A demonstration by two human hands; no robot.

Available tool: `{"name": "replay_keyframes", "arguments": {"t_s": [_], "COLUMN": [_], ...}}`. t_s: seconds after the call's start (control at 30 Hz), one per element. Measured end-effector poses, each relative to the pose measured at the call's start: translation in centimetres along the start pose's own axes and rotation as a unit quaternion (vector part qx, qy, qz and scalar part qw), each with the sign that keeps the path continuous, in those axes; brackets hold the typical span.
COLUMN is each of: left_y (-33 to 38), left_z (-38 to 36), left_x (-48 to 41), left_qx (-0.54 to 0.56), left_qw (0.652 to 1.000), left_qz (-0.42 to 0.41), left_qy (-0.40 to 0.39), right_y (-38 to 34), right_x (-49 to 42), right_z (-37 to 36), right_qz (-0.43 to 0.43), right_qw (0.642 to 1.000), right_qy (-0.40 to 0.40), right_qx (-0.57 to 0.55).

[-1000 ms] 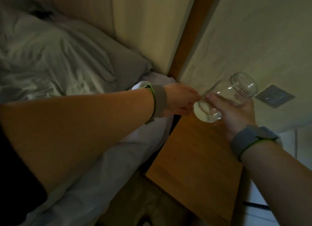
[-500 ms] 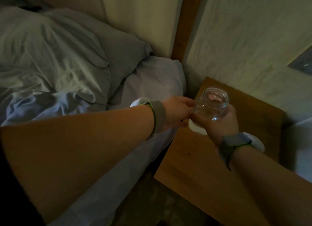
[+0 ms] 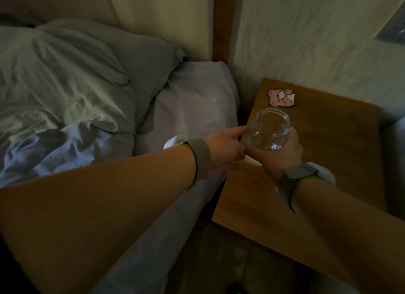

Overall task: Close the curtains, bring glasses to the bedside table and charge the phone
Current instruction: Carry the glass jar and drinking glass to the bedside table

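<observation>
A clear glass jar [image 3: 269,131] stands upright, mouth up, over the near-left part of the wooden bedside table [image 3: 328,162]. My right hand [image 3: 282,155] grips it from the right with fingers wrapped round its lower body. My left hand [image 3: 223,149] reaches in from the left, its index finger touching the jar's side. A thin white disc [image 3: 252,161] shows between the two hands under the jar, seemingly pinched by my left fingers. Whether the jar's base touches the table is hidden.
A pink bear-shaped coaster [image 3: 281,98] lies at the table's back edge. A wall socket [image 3: 392,32] is at the upper right. The bed with a grey pillow [image 3: 65,74] and pale sheet [image 3: 192,100] lies directly left of the table.
The jar went from tilted in the air to upright and low over the table. Both hands moved down with it. The pink coaster has come into view behind it.
</observation>
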State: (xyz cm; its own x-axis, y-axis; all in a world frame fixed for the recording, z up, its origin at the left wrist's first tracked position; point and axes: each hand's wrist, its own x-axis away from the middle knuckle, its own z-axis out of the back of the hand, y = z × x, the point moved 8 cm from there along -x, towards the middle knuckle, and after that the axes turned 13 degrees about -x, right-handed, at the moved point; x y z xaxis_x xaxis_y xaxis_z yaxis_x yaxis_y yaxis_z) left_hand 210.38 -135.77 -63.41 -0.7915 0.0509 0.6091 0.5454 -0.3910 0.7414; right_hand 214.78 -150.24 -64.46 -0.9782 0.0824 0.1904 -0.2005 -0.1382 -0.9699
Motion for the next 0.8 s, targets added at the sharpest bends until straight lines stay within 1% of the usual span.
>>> {"name": "replay_keyframes", "arguments": {"t_s": [0.07,0.17,0.27,0.33,0.47,0.6,0.8], "left_y": [-0.2,-0.5,-0.5,-0.4,0.2,0.6,0.3], "left_z": [0.0,0.2,0.3,0.4,0.5,0.3,0.0], "left_x": [0.6,1.4,2.5,3.5,5.5,7.5,11.3], "left_qx": [-0.012,-0.006,-0.013,-0.01,-0.013,0.007,0.018], "left_qw": [1.0,1.0,0.999,0.999,0.999,0.999,1.0], "left_qz": [-0.009,-0.02,-0.028,-0.03,-0.045,-0.033,-0.01], "left_qy": [0.001,0.01,0.007,0.011,0.006,-0.017,0.019], "right_y": [0.1,0.7,0.8,0.1,-2.2,-4.2,-6.2], "right_x": [0.2,0.6,1.8,3.0,5.2,7.0,11.7], "right_z": [-0.1,0.5,0.9,1.3,2.3,3.7,4.2], "right_qz": [-0.005,-0.054,-0.084,-0.077,-0.045,-0.056,-0.046], "right_qw": [1.0,0.998,0.996,0.997,0.998,0.997,0.997], "right_qy": [-0.016,-0.026,-0.004,0.017,0.033,0.055,0.061], "right_qx": [0.001,-0.008,-0.014,-0.008,0.003,0.025,0.016]}}
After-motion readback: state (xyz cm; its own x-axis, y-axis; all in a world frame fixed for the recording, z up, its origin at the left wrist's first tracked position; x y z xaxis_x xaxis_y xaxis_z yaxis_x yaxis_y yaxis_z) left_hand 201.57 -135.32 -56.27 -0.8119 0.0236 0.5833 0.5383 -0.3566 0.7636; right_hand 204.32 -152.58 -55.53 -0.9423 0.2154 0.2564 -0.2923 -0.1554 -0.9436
